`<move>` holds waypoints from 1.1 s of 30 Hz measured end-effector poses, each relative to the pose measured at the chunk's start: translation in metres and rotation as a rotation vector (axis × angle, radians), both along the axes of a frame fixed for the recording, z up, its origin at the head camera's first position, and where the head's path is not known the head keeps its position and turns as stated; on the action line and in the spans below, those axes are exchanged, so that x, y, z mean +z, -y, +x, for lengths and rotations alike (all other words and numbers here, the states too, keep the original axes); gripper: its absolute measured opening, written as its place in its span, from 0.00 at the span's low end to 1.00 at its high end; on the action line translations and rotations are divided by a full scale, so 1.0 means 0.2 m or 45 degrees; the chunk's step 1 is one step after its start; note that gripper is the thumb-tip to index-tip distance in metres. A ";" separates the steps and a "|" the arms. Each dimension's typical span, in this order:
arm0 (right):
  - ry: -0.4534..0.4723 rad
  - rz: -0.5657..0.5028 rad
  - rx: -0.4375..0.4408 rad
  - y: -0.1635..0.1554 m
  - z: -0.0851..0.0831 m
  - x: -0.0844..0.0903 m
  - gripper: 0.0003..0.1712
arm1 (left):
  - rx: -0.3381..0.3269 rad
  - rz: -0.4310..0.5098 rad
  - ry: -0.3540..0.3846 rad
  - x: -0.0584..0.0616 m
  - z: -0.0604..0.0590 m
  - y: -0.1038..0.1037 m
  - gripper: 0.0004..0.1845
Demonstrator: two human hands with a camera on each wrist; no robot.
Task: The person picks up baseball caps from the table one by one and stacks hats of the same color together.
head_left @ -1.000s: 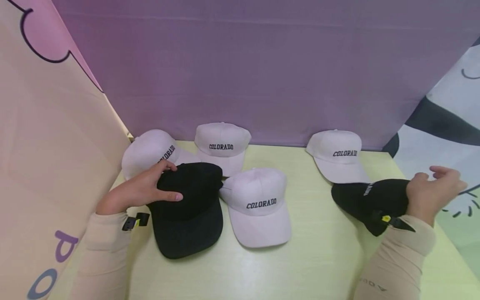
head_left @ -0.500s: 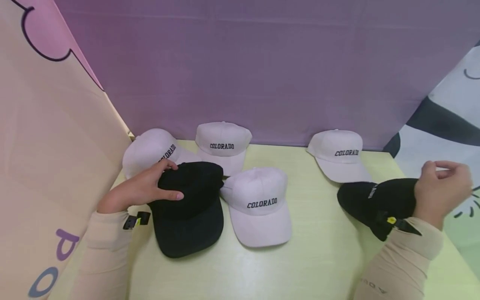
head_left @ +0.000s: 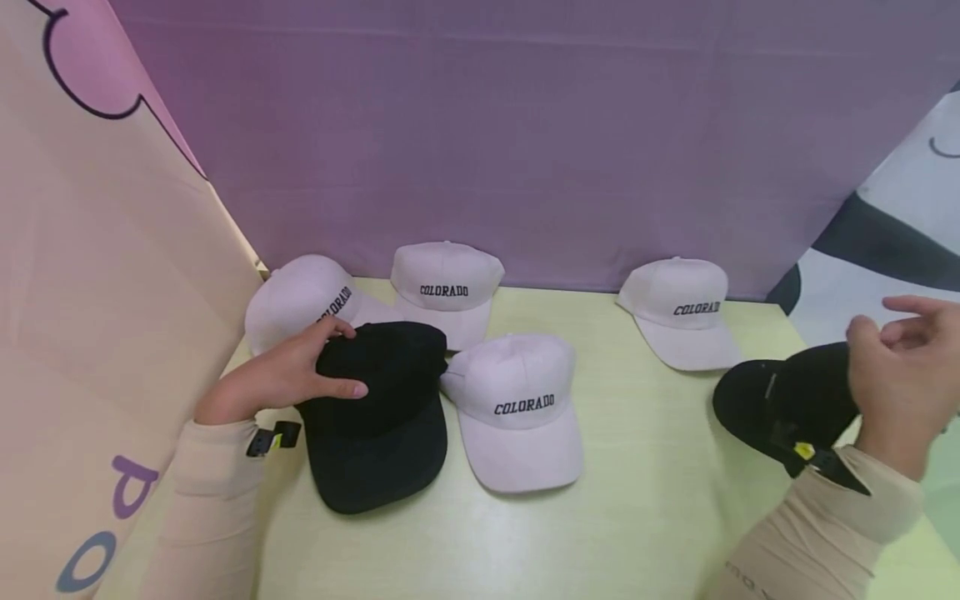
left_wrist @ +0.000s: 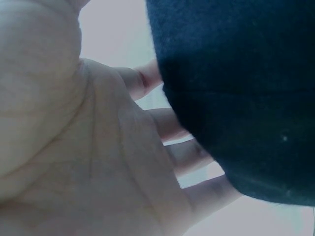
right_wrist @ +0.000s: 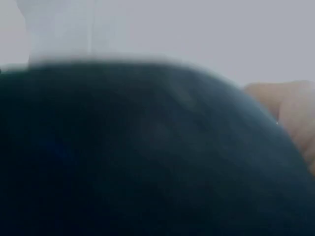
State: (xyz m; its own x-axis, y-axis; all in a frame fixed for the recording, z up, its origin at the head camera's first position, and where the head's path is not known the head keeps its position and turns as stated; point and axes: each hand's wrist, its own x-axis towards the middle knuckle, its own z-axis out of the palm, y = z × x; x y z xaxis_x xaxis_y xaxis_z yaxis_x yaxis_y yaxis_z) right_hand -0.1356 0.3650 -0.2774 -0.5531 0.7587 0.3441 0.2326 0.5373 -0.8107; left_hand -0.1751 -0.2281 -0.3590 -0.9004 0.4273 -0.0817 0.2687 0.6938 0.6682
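Observation:
My left hand (head_left: 347,360) rests on the table's left side and grips the crown of the left black cap (head_left: 378,417), thumb in front and fingers behind. The left wrist view shows the palm (left_wrist: 98,162) against that dark cap (left_wrist: 236,88). At the far right, my right hand (head_left: 888,337) holds the right black cap (head_left: 783,400) tilted up off the table, with some fingers sticking out loosely. That cap (right_wrist: 138,157) fills the blurred right wrist view, with one of my fingers (right_wrist: 295,113) at its edge.
Several white COLORADO caps lie on the yellow-green table (head_left: 645,517): one at the back left (head_left: 296,296), one beside it (head_left: 446,283), one in the middle (head_left: 517,400), one at the back right (head_left: 678,308). Purple backdrop behind, printed panels on both sides.
My right hand has moved right and slightly up, carrying the right black cap away from the back-right white cap and tipping it. The left hand and its cap have stayed put.

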 end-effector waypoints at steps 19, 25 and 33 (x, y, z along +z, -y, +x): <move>-0.074 0.620 0.680 0.14 -0.04 -0.01 0.34 | 0.004 0.002 0.010 0.00 0.01 0.00 0.40; 0.001 0.609 0.638 0.21 -0.03 0.01 0.42 | 0.020 0.009 0.031 0.01 0.01 0.00 0.42; 0.095 0.624 0.564 0.25 -0.02 0.02 0.48 | 0.021 -0.005 0.014 0.01 0.01 0.00 0.41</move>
State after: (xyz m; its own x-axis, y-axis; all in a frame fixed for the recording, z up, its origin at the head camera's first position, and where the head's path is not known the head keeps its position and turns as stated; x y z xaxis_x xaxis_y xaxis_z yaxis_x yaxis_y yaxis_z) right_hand -0.1400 0.3159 -0.2729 -0.8123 0.2193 0.5404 -0.0493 0.8975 -0.4383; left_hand -0.1737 -0.2273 -0.3569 -0.9064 0.4121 -0.0931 0.2498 0.7005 0.6685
